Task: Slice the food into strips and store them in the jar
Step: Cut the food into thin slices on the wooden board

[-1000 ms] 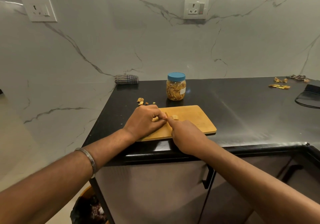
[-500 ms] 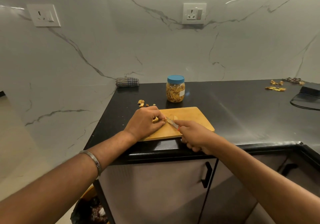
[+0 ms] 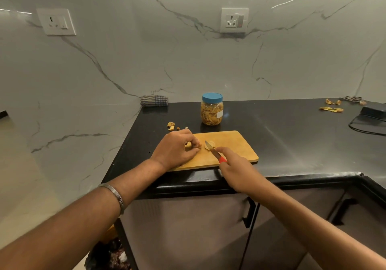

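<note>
Home kitchen: black stone countertop, marble-look backsplash, wall sockets, base cabinets, wooden cutting board.

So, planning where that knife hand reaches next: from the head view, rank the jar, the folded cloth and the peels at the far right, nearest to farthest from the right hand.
1. jar, behind the board, centre.
2. folded cloth, back left at the wall.
3. peels, far right of the counter.

Measured from the right hand.

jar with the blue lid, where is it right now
In the head view the jar stands upright on the black counter, just behind the cutting board, near the wall.
</note>
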